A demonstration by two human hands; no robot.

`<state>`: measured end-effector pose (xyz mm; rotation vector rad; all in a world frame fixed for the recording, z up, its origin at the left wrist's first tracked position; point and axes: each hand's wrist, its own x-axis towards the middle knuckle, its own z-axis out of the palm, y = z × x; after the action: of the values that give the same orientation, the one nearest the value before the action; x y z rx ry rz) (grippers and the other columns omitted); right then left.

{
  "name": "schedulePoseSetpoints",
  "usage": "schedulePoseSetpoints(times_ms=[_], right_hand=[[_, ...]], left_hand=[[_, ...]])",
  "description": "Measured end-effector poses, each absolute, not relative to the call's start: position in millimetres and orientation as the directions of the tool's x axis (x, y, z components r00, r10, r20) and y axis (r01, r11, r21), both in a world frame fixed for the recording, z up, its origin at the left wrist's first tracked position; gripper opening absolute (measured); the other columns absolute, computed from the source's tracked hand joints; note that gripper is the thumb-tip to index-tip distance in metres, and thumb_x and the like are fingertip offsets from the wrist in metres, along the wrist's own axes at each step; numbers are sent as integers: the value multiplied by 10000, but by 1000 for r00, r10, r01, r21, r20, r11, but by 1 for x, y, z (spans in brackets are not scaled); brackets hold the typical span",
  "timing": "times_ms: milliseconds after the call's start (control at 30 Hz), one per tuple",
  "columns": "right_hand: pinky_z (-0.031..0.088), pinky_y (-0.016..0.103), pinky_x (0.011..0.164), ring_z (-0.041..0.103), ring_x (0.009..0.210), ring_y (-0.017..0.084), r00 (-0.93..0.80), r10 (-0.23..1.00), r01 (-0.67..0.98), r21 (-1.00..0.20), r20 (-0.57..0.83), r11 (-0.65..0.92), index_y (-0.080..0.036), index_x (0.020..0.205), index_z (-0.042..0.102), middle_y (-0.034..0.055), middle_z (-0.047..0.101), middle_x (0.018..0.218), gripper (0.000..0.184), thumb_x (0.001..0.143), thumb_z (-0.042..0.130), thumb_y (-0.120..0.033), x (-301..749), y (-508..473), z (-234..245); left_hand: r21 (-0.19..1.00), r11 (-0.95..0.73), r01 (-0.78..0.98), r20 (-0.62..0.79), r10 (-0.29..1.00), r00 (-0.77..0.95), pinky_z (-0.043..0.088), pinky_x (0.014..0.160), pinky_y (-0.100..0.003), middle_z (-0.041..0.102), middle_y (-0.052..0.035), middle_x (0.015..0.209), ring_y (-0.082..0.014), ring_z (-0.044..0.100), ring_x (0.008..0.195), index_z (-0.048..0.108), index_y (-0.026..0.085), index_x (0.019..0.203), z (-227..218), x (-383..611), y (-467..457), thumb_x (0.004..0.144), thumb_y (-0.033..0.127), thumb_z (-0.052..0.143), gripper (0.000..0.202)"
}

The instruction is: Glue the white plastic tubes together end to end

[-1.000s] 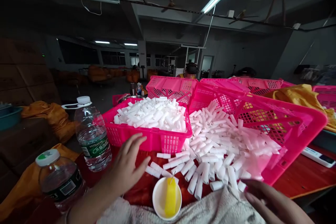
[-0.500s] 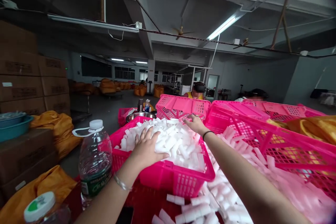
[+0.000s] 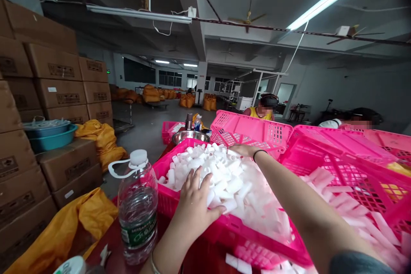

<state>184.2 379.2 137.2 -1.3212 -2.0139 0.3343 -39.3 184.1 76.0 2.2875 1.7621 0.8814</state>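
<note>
A pink plastic basket (image 3: 236, 224) is heaped with short white tube-like pieces (image 3: 221, 169). My left hand (image 3: 196, 201) rests at the near left side of the heap, fingers spread over the pieces and thumb by the rim. Across the heap, my right hand (image 3: 245, 150) lies flat at the far right side of the pile, touching the pieces; its fingertips are partly hidden. Neither hand grips anything that I can see. To the right, a larger pink crate (image 3: 349, 180) lies tilted, with more loose white pieces (image 3: 337, 199) in front of it.
A large clear water bottle (image 3: 138, 209) stands just left of the basket. Behind it is a steel bowl (image 3: 190, 137). Cartons (image 3: 64, 68) and orange sacks (image 3: 99, 137) line the left. A co-worker (image 3: 265, 109) sits beyond the crates.
The view has turned left and moved closer to the basket. My right hand has lowered onto the far side of the heap. My left hand stays spread on the near side.
</note>
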Motion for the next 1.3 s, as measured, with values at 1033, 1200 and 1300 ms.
schedulePoseSetpoints(times_ms=[1033,1200,1300], right_hand=[[382,412,1075,534,1251,234,-59,980,771,-615,187,164,-211,1305,569,67,601,1333,477,949,386,-471,247,288,89],[290,426,1127,436,1331,255,-122,978,742,-639,170,204,-227,1298,577,79,556,1380,469,918,453,-470,227,276,88],[297,435,1115,413,1340,275,-125,978,723,-660,165,204,-230,1319,559,98,517,1406,497,896,483,-479,217,267,92]], left_hand=[[399,-252,881,172,965,198,311,1036,-640,148,-107,1608,-505,117,1419,333,343,1468,105,-23,198,620,667,719,987],[373,-291,881,169,955,244,319,1060,-573,287,-131,1555,-477,205,1401,321,320,1477,102,-28,202,617,670,708,1005],[355,-307,883,208,947,246,326,1063,-547,315,-141,1526,-455,258,1380,300,309,1485,100,-28,196,627,626,724,1008]])
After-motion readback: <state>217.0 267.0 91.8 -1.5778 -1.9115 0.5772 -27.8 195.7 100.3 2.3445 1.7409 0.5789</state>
